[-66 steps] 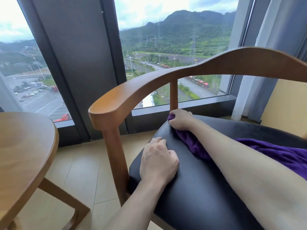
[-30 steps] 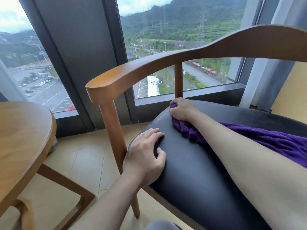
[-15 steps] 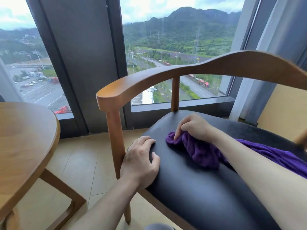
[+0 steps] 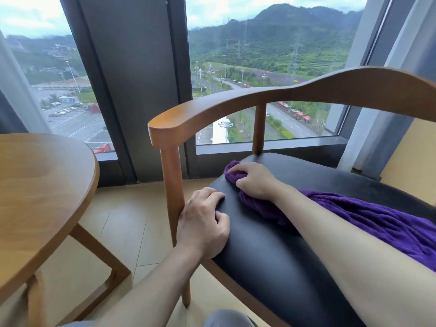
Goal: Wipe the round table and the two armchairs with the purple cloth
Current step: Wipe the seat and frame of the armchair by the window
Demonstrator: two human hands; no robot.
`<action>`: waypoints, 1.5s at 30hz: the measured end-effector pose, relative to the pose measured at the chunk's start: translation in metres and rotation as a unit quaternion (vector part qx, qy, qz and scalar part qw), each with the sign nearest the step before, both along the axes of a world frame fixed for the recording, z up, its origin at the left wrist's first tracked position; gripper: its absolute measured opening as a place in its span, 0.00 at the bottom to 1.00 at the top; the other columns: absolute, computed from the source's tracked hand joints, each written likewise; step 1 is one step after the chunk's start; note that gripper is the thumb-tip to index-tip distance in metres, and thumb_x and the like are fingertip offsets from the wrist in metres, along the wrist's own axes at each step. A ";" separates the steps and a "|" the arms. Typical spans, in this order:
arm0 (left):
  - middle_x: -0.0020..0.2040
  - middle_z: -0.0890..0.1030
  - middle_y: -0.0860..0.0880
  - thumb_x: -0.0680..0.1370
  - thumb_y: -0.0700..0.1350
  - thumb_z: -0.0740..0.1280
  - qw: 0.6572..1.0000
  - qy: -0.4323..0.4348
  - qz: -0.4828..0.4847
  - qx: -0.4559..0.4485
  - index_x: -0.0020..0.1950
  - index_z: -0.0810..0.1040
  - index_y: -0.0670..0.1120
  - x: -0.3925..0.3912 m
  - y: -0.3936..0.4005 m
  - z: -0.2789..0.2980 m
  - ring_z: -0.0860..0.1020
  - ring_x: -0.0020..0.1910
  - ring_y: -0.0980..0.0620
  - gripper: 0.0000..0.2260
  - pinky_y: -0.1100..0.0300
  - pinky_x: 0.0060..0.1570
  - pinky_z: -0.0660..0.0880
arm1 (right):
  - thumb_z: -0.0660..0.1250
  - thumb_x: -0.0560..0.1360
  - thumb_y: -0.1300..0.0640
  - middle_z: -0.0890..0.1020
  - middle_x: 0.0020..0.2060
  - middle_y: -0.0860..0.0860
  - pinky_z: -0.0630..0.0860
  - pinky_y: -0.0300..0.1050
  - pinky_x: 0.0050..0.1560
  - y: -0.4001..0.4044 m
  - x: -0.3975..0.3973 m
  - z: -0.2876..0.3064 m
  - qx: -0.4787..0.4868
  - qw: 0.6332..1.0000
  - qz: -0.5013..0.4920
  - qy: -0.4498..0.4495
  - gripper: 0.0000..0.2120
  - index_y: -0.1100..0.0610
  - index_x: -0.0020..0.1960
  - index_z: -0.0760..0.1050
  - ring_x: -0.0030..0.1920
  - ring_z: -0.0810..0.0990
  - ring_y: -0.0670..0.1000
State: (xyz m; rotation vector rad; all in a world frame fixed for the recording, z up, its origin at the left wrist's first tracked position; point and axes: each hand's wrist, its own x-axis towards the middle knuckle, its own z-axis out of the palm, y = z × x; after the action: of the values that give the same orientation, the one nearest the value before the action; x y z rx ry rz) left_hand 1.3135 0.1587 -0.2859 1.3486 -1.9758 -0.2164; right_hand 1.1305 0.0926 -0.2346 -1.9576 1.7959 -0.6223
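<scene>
A wooden armchair with a black padded seat fills the right half of the view. My right hand grips the bunched end of the purple cloth and presses it onto the seat's far left part, near the rear upright. The rest of the cloth trails back under my forearm across the seat. My left hand rests on the seat's front left corner with fingers curled over the edge, beside the front leg. The round wooden table stands at the left.
Tall windows with dark frames rise close behind the chair and table. Pale curtains hang at the right. Tiled floor lies between the table's legs and the chair. A yellow wall panel is at the right.
My right hand has slid the cloth over the seat, first toward me from the rear upright, then left toward the seat's edge. My left hand has shifted to the front left corner.
</scene>
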 end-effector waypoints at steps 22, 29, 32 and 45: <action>0.72 0.72 0.50 0.75 0.51 0.58 0.996 -0.092 -0.004 0.007 0.73 0.73 0.47 0.008 0.038 -0.005 0.67 0.73 0.54 0.26 0.63 0.74 0.58 | 0.54 0.62 0.54 0.82 0.54 0.44 0.76 0.50 0.60 -0.009 0.041 -0.002 0.007 1.000 0.019 0.014 0.22 0.45 0.48 0.81 0.58 0.77 0.50; 0.66 0.72 0.51 0.75 0.48 0.58 0.994 -0.103 -0.019 -0.021 0.72 0.74 0.46 0.013 0.037 -0.005 0.69 0.68 0.52 0.25 0.59 0.72 0.63 | 0.54 0.59 0.62 0.86 0.44 0.46 0.74 0.35 0.56 0.015 0.033 -0.002 -0.019 0.988 0.118 -0.098 0.25 0.48 0.43 0.87 0.50 0.81 0.43; 0.59 0.71 0.51 0.74 0.49 0.58 0.992 -0.122 -0.005 -0.036 0.70 0.76 0.46 0.013 0.036 -0.003 0.70 0.62 0.50 0.24 0.57 0.66 0.66 | 0.56 0.61 0.66 0.87 0.36 0.48 0.78 0.34 0.51 0.015 0.027 -0.005 -0.066 0.966 0.057 -0.242 0.22 0.50 0.37 0.87 0.43 0.84 0.43; 0.65 0.80 0.43 0.71 0.48 0.61 0.985 -0.159 -0.051 -0.036 0.67 0.79 0.42 0.024 0.051 -0.001 0.76 0.66 0.46 0.26 0.54 0.68 0.72 | 0.57 0.63 0.61 0.82 0.57 0.41 0.71 0.44 0.65 0.016 0.051 -0.004 -0.016 0.993 0.117 0.024 0.28 0.47 0.57 0.83 0.60 0.74 0.45</action>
State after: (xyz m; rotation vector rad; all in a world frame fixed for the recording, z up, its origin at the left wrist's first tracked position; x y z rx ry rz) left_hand 1.3379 0.2092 -0.2871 1.2998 -2.2968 0.0269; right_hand 1.1814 0.1085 -0.2385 -2.1793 1.5587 -0.5325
